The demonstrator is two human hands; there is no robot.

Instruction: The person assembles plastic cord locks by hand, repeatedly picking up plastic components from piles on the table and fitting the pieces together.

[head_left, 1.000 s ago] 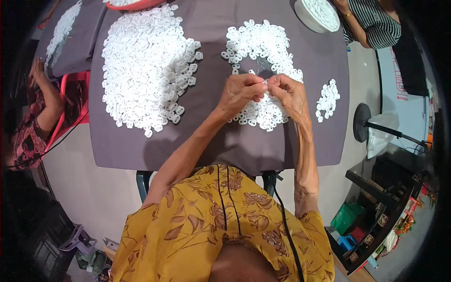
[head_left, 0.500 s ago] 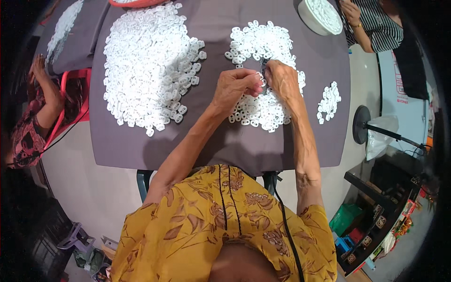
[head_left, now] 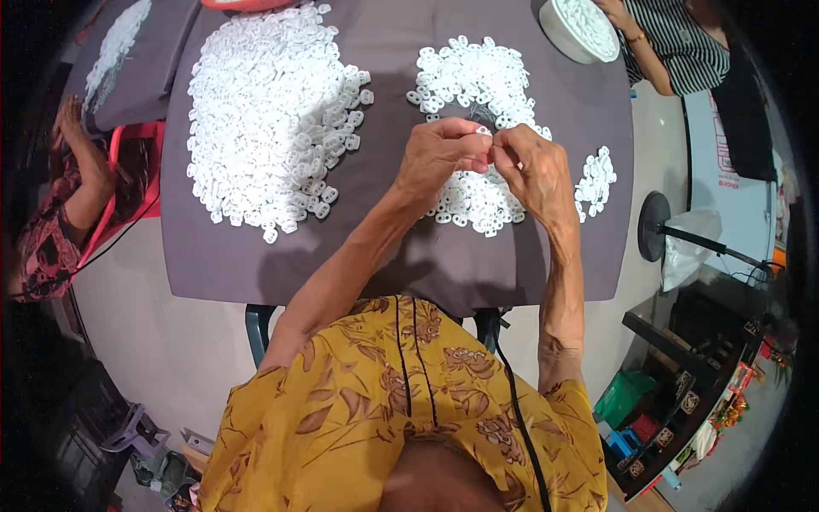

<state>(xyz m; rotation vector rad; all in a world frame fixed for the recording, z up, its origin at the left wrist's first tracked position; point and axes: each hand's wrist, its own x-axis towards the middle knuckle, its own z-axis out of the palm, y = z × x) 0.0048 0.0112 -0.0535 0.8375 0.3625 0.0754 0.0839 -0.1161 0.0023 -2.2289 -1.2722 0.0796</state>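
My left hand [head_left: 437, 160] pinches a small white plastic piece [head_left: 484, 131] between thumb and forefinger. Against it, the fingertips of my right hand [head_left: 539, 171] are pressed together; whatever they grip is too small to make out. Both hands hover over a ring-shaped pile of similar white pieces [head_left: 473, 72], partly hidden beneath them. Thin dark bits [head_left: 483, 113] lie in the hollow of that ring, just beyond my fingers. To the left spreads a much larger heap of white pieces [head_left: 256, 128], and a small cluster [head_left: 595, 183] lies right of my right hand.
A grey-brown cloth covers the table [head_left: 375, 247]. A white bowl [head_left: 550, 38] full of pieces stands at the far right, near another person's arm [head_left: 653, 64]. The edge of a red basket [head_left: 247, 3] shows at the far left. Another person [head_left: 85, 162] sits beyond the left edge.
My right hand has come back from the dark bits toward me and met my left fingertips. My left hand has shifted slightly right, still pinching the white piece.
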